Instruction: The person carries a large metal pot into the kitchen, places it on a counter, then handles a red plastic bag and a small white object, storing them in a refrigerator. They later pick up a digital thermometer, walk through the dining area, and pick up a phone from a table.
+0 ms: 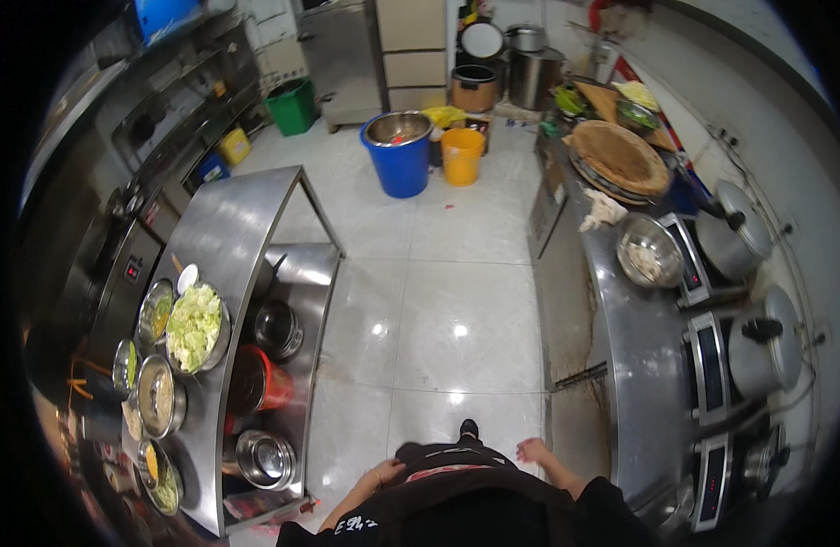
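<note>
My left hand [390, 471] hangs low beside the dark clothing at my waist, its fingers too hidden to read. My right hand [532, 450] is out to the other side, its fingers loosely apart and nothing seen in them. Neither hand touches a table. The steel table [242, 205] on the left carries a bowl of chopped cabbage [194, 330] and several smaller bowls of food. Along the right runs a steel counter [634, 365], nearest my right hand.
Ahead on the tiled floor [429, 301] stand a blue bin [402, 173] with a steel basin [397, 124] on top and a yellow bucket [461, 164]. The counter holds a round woven tray [618, 157], a steel bowl [650, 251], cookers and pressure pots [765, 345].
</note>
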Motion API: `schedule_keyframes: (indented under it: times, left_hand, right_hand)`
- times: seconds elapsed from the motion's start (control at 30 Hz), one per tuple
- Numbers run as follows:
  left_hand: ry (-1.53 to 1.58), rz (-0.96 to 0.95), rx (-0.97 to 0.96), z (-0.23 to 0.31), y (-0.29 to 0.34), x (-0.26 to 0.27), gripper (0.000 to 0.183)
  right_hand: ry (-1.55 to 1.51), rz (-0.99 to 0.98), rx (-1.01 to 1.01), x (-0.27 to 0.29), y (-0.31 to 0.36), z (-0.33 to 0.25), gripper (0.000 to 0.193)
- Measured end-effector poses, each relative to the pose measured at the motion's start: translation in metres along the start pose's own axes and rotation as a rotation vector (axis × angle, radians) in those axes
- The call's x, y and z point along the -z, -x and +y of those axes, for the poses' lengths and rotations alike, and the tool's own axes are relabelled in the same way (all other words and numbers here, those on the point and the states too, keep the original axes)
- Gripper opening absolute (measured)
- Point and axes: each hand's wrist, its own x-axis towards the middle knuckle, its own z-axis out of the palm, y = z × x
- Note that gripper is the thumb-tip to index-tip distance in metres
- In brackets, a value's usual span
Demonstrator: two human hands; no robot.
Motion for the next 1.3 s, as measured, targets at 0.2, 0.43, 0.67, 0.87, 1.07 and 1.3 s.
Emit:
schedule_keyframes:
  times: [0.2,0.43,0.67,0.87,1.07,1.3]
  left_hand:
    - [0.054,0.193,-0.009,0.001,-0.071,0.015,0.053]
    - [0.131,0.066,0.02,0.017,-0.144,0.095,0.053]
    - [0.146,0.306,-0.022,0.069,-0.23,0.267,0.053]
    - [0.173,0.826,-0.025,0.118,-0.273,0.425,0.048]
    - [0.319,1.158,0.134,0.173,-0.288,0.558,0.046]
    - [0.467,1.469,0.302,0.157,-0.292,0.578,0.048]
  right_hand:
    - [0.146,0.178,0.18,0.054,-0.071,-0.169,0.015]
    - [0.085,0.141,0.202,0.017,-0.116,-0.271,0.019]
    - [0.611,-0.176,0.533,-0.015,-0.125,-0.278,0.02]
    - [0.257,-0.05,-0.011,-0.017,-0.168,-0.386,0.019]
    - [0.277,-0.081,-0.005,-0.021,-0.233,-0.527,0.018]
    - [0.369,-0.134,0.048,0.02,-0.311,-0.671,0.018]
